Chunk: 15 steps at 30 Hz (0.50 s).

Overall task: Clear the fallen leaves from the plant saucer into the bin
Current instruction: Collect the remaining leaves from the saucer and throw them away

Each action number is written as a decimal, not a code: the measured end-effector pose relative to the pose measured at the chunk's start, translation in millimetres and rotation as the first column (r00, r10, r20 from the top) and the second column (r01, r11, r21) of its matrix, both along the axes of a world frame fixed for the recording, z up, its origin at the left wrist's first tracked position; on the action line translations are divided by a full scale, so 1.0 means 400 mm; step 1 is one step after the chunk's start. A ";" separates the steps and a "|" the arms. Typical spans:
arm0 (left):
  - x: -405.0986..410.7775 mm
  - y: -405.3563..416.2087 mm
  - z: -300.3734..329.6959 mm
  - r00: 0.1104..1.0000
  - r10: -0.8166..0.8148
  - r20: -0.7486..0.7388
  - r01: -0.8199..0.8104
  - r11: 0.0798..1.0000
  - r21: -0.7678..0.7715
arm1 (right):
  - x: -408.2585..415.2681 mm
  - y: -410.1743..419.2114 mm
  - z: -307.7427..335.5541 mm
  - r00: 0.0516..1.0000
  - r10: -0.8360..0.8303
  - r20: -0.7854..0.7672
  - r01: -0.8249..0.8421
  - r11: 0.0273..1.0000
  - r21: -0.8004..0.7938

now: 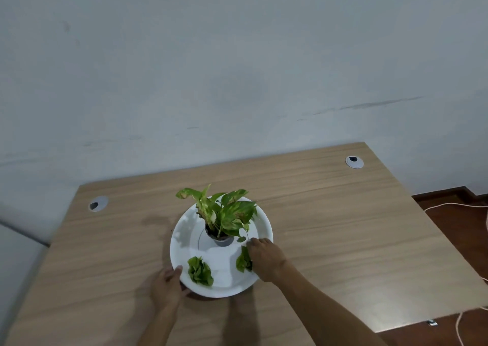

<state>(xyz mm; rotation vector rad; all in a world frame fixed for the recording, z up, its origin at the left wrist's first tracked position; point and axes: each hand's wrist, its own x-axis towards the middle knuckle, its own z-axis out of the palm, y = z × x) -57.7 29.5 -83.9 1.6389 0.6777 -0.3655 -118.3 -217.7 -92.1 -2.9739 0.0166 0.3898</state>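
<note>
Right hand (265, 260) grips a leaf (243, 260) on the saucer (184, 229); left hand (166, 287) holds its rim.

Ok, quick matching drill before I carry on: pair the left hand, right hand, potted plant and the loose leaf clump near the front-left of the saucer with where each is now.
Things:
1. left hand
2. right hand
3. potted plant
4. leaf clump

Places:
A. stands at the middle of the white saucer
B. lies untouched on the saucer, near its front-left rim
C. holds the saucer's near-left rim
D. over the saucer's right side, on another leaf

Pairs: 1-C, 2-D, 3-A, 4-B
</note>
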 end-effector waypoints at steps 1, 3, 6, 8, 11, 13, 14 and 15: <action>0.013 0.008 0.002 1.000 0.001 -0.002 -0.001 1.000 -0.002 | -0.005 0.007 -0.009 1.000 0.014 0.007 -0.014 1.000 0.005; 0.028 0.024 0.007 0.999 -0.018 -0.032 0.017 0.999 -0.031 | -0.012 0.017 -0.012 1.000 0.019 -0.012 -0.019 1.000 0.021; 0.016 0.035 0.008 0.995 -0.047 -0.083 0.038 0.993 -0.115 | -0.011 0.020 0.013 1.000 -0.016 -0.025 0.017 0.998 0.065; -0.012 0.030 0.005 0.989 -0.085 -0.118 0.066 0.985 -0.160 | 0.007 0.013 0.023 0.995 -0.096 -0.006 0.095 0.986 0.140; -0.041 0.024 -0.005 0.987 -0.108 -0.122 0.084 0.979 -0.188 | 0.056 -0.001 0.023 0.986 -0.162 0.042 0.150 0.968 0.202; -0.029 0.024 -0.009 0.982 -0.123 -0.142 0.094 0.976 -0.199 | 0.085 -0.009 0.022 0.997 -0.068 0.029 0.065 0.993 0.103; -0.020 0.025 -0.012 0.978 -0.142 -0.155 0.112 0.975 -0.190 | 0.092 -0.008 0.024 1.000 -0.022 0.000 0.022 0.999 0.041; -0.012 0.026 -0.013 0.974 -0.156 -0.162 0.124 0.974 -0.189 | 0.099 -0.010 0.017 1.000 0.005 -0.007 -0.005 1.000 -0.015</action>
